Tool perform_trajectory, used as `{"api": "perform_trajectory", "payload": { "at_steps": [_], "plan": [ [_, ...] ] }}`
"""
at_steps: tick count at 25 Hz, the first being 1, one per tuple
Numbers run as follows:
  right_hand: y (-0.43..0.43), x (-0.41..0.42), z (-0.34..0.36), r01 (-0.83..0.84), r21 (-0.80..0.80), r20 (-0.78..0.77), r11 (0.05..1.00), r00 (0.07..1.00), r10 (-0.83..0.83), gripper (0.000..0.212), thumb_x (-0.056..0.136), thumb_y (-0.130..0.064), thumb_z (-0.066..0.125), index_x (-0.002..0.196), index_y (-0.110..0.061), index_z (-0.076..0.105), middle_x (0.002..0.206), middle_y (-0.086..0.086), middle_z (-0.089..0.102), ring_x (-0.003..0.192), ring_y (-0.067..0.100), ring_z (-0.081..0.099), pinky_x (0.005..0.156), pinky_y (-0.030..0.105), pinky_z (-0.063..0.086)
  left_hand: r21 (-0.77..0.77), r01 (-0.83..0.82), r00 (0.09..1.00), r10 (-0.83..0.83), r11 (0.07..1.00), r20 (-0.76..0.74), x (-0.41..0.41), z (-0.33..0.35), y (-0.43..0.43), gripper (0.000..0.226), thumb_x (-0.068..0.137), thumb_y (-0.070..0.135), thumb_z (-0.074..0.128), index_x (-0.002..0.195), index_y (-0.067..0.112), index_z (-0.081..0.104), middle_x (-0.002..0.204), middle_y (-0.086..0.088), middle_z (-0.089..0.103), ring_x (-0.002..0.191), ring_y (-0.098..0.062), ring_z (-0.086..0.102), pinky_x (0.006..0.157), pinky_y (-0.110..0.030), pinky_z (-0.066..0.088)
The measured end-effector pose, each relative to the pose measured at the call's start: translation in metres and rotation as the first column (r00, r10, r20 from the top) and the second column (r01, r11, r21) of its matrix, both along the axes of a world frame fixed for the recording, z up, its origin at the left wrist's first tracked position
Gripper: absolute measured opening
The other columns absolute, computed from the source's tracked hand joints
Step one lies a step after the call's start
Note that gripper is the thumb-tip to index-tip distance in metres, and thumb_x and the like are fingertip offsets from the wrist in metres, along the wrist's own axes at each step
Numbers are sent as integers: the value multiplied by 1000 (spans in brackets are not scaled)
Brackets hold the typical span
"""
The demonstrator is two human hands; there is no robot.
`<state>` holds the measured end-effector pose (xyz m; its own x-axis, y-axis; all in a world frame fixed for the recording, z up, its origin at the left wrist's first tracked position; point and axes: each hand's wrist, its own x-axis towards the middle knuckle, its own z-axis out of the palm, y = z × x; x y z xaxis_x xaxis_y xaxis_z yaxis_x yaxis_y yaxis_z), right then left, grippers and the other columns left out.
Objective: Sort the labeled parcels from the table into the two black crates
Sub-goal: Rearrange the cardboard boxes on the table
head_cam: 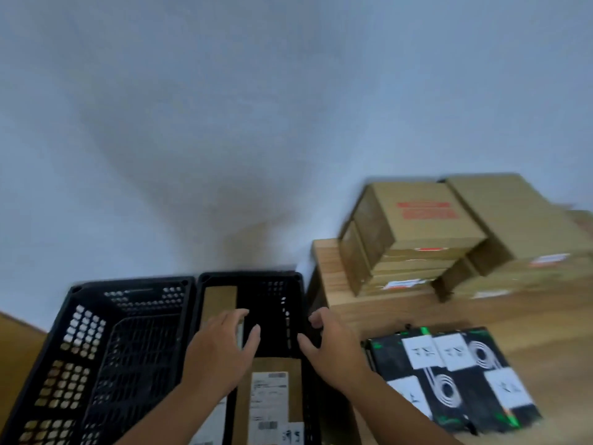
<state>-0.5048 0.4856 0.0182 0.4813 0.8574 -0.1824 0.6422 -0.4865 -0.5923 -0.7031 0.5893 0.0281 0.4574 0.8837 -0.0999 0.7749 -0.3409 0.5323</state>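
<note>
Both hands hover over the right crate [250, 275], at 6 o'clock in the view; the left hand [221, 351] has its fingers spread and holds nothing; the right hand [330, 351] hangs loosely curled above the crate's right wall, also empty. Between and below them a brown parcel [269, 396] lies flat in that crate, label up, so that we can read where it belongs; a second brown parcel [220, 300] stands against the wall at 11 o'clock from it, we judge to save floor space. The left crate [134, 284], touching the right one at its 9 o'clock side, shows no parcel that we can see. The crates sit just beside the table [401, 316], at 3 o'clock, which keeps each carry short. On it the black parcels [449, 374] lie near the edge, white labels up; the stacked cardboard boxes [423, 226] sit at 12 o'clock from them. We judge most of the sorting lies ahead; the blur hides what the labels say.
</note>
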Motion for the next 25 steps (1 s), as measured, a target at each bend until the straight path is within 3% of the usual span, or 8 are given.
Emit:
{"api": "perform_trajectory", "payload": {
  "at_steps": [3,6,11,16,19,25],
  "plan": [
    [-45,23,42,142,61,22,988,989,-143,29,83,-47,71,99,-34,50,92,-18,52,91,6,55,80,25,45,-15,123,990,-122,992,75,34,24,-21,49,99,59,49,143,38,50,131,22,57,119,-4,54,96,-30,50],
    [-100,51,68,246,96,33,964,968,-250,32,84,-47,70,106,-30,54,102,-14,57,98,6,57,88,30,51,-10,243,962,-239,970,129,78,39,-55,47,97,60,50,140,41,50,124,25,58,116,-1,55,93,-27,51],
    [-208,111,95,417,138,54,898,903,-427,33,88,-53,67,112,-40,49,109,-20,56,101,0,56,84,18,47,-12,396,904,-387,918,181,166,59,-137,41,92,64,55,129,46,52,119,29,59,114,1,56,87,-22,42],
    [-316,198,103,569,200,-20,798,817,-577,40,84,-57,69,117,-44,49,110,-24,54,99,-2,55,86,21,48,62,522,829,-523,851,201,277,74,-224,35,94,60,56,125,46,53,113,31,59,115,3,52,93,-23,42],
    [-384,262,101,617,218,-69,757,783,-618,38,80,-59,70,109,-47,48,107,-23,56,96,-1,56,84,19,49,49,542,817,-540,839,202,356,83,-292,38,94,64,51,129,49,49,114,34,56,110,7,50,89,-21,40],
    [-476,377,94,632,238,-75,738,769,-635,33,78,-50,76,98,-45,51,99,-18,60,86,2,57,74,11,42,-70,502,844,-471,862,258,496,93,-410,40,90,66,53,127,51,52,112,32,58,110,5,56,99,-30,48]
  ]
}}
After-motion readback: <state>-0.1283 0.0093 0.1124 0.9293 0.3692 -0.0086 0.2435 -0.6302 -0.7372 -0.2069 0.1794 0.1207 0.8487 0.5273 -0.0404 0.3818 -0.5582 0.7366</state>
